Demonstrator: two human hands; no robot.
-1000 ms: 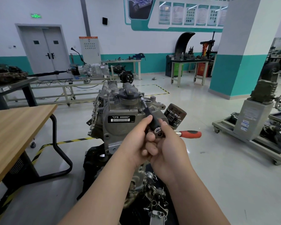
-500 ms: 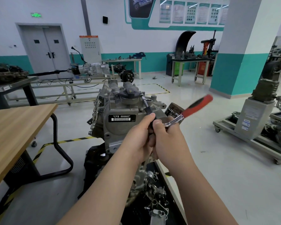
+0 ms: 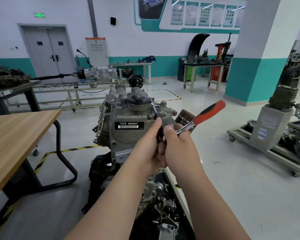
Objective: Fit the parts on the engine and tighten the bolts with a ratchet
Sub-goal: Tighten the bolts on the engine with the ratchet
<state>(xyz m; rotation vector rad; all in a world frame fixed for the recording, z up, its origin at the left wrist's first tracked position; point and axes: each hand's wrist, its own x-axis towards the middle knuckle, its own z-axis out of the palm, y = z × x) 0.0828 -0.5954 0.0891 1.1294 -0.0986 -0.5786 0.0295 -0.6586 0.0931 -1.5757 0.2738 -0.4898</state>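
A grey engine (image 3: 128, 116) with a black label stands on a stand in front of me. A ratchet (image 3: 208, 110) with a red and black handle points up to the right. Its black extension bar (image 3: 154, 111) runs up to a bolt beside the black oil cap (image 3: 137, 99). My left hand (image 3: 145, 146) grips the extension bar near the ratchet head. My right hand (image 3: 177, 144) holds the ratchet at the chrome neck near its head. A dark oil filter (image 3: 184, 116) sticks out of the engine behind the ratchet.
A wooden table (image 3: 16, 135) stands at the left. Loose metal engine parts (image 3: 164, 210) lie on a black tray below my arms. A trolley with another engine unit (image 3: 274, 129) stands at the right, with a teal and white pillar (image 3: 260, 58) behind.
The ratchet handle has swung from pointing right and level to pointing up and right. Both hands stay on the tool at the same bolt.
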